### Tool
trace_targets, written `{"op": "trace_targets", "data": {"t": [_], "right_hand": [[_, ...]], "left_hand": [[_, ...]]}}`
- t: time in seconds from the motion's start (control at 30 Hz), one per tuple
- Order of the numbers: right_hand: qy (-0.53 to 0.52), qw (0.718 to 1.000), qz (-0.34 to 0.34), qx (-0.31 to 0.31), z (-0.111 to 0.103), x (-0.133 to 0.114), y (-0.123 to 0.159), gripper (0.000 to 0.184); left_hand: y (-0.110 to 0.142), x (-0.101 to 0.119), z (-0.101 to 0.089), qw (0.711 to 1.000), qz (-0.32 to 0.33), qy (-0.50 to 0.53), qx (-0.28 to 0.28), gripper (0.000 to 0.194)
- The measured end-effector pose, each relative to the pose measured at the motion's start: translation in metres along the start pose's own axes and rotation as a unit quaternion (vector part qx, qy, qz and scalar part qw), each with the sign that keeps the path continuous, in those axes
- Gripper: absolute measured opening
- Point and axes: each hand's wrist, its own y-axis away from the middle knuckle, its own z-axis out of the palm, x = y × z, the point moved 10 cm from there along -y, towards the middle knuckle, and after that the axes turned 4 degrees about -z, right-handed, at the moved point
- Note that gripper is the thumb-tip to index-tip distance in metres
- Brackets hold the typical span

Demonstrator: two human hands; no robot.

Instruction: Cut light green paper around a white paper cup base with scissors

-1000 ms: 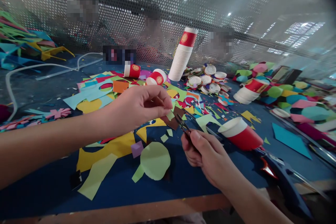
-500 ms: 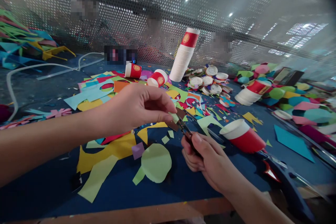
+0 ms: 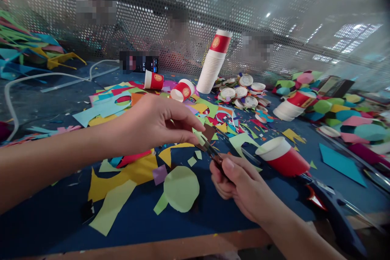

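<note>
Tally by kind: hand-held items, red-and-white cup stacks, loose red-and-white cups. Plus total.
Hand-held items: 2 (light green paper piece in the left hand; dark hand tool in the right hand)
Cup stacks: 2 (tall leaning stack; short tilted stack)
Loose cups: 3 (far left cup; far middle cup; near right cup)
Total: 7

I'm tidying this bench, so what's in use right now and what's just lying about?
Seemingly in use:
small green paper piece, in the left hand
scissors, in the right hand

Apparently just lying about:
tall cup stack
glue gun
blue paper piece
</note>
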Motion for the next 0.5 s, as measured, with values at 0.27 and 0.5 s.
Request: {"op": "trace_targets", "data": {"t": [0.27, 0.5], "right_hand": [[0.004, 1.000, 0.009, -0.004, 0.000, 0.001, -0.001, 0.059], [0.008, 1.000, 0.015, -0.011, 0.002, 0.001, -0.001, 0.060]], "left_hand": [[0.002, 0.005, 0.009, 0.998, 0.039, -0.005, -0.041, 0.016], [0.003, 0.000, 0.011, 0.998, 0.029, -0.001, -0.058, 0.017]]}}
